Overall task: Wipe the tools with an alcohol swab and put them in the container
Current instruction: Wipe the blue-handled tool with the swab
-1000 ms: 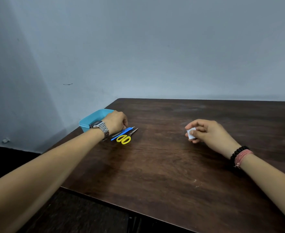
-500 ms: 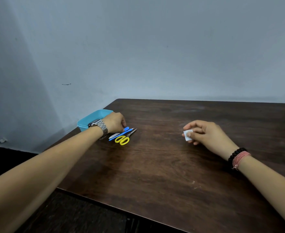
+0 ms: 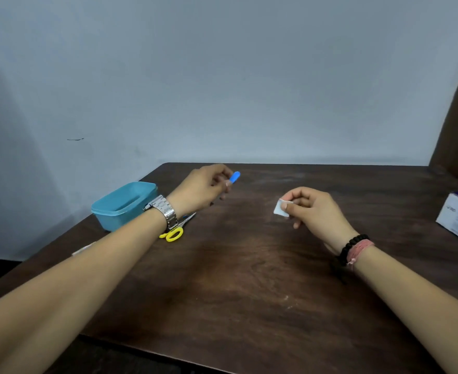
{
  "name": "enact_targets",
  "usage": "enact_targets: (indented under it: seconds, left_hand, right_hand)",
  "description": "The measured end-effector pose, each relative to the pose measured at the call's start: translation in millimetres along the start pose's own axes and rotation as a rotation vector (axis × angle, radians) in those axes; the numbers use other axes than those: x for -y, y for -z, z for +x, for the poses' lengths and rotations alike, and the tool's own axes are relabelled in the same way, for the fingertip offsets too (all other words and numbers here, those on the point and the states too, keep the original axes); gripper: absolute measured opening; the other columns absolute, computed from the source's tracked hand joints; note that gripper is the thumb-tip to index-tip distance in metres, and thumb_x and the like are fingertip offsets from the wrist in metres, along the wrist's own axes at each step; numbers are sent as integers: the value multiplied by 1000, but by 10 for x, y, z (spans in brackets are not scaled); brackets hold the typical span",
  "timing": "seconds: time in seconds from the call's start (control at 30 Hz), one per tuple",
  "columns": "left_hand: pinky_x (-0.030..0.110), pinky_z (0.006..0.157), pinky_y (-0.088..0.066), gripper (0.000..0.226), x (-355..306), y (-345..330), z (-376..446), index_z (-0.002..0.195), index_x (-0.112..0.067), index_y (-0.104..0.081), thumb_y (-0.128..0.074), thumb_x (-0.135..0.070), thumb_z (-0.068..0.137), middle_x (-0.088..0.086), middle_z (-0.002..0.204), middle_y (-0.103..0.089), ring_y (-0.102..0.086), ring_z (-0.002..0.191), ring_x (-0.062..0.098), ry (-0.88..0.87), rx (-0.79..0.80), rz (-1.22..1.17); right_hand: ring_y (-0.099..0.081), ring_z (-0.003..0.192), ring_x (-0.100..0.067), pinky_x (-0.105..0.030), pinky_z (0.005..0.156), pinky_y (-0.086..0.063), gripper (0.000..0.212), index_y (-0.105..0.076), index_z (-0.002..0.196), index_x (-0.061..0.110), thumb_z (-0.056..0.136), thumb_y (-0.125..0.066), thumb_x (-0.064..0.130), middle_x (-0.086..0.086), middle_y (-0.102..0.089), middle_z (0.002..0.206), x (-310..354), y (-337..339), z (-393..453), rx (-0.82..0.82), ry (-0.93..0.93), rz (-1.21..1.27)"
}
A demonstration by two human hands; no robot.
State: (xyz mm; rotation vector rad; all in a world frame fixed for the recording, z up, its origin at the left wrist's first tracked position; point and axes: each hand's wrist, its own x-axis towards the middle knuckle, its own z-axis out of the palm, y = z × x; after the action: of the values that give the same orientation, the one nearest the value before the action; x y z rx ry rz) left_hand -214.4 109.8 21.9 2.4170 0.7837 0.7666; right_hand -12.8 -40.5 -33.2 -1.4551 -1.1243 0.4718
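Your left hand (image 3: pixel 203 188) pinches the blue tool (image 3: pixel 234 176) above the table (image 3: pixel 249 279); your right hand (image 3: pixel 311 209) grips the swab (image 3: pixel 279 210); yellow scissors (image 3: pixel 175 232) lie just beside the teal container (image 3: pixel 122 205)

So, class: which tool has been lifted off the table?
The blue tool, held in the left hand; the yellow scissors lie flat on the table.
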Motion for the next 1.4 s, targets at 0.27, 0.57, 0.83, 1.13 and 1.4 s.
enact_targets:
  seconds: [0.27,0.57,0.83,1.13,1.4]
  left_hand:
    - [15,65,-51,15,-380,-821,37,106,-20,-65,-59,-11,96,-4,90,-71,-70,73,6,-155,38,-225]
    - [10,57,-44,19,-264,-958,-58,108,-17,-60,-65,-7,93,-3,90,-72,-71,76,9,-144,-75,-398]
    - [13,59,-46,14,-232,-914,-79,102,-15,-60,-69,-14,91,-3,84,-72,-71,68,13,-135,-114,-382]
    - [28,77,-58,15,-241,-991,-106,101,-20,-63,-71,-14,89,-5,91,-68,-69,79,9,-193,-103,-345]
    - [22,75,-56,16,-256,-1024,-135,96,-23,-63,-70,-10,89,1,89,-71,-72,78,14,-103,-66,-433]
  right_hand:
    - [-63,63,-11,-19,55,-51,13,-64,83,11,91,-64,0,-5,-67,72,4,122,49,-193,-124,343]
    - [-67,71,-13,-20,64,-56,13,-68,102,5,95,-57,2,-12,-72,87,35,0,32,-46,-205,452]
    - [-67,75,-10,-19,71,-55,20,-68,108,5,91,-62,-2,-6,-73,86,41,-13,-8,57,-167,472]
    - [-60,69,-9,-21,64,-53,5,-72,91,9,90,-67,10,-4,-67,78,2,8,22,-57,-151,414]
    - [-61,67,-8,-22,64,-53,4,-71,85,11,89,-70,10,-1,-68,72,-11,-20,14,-35,-151,352]
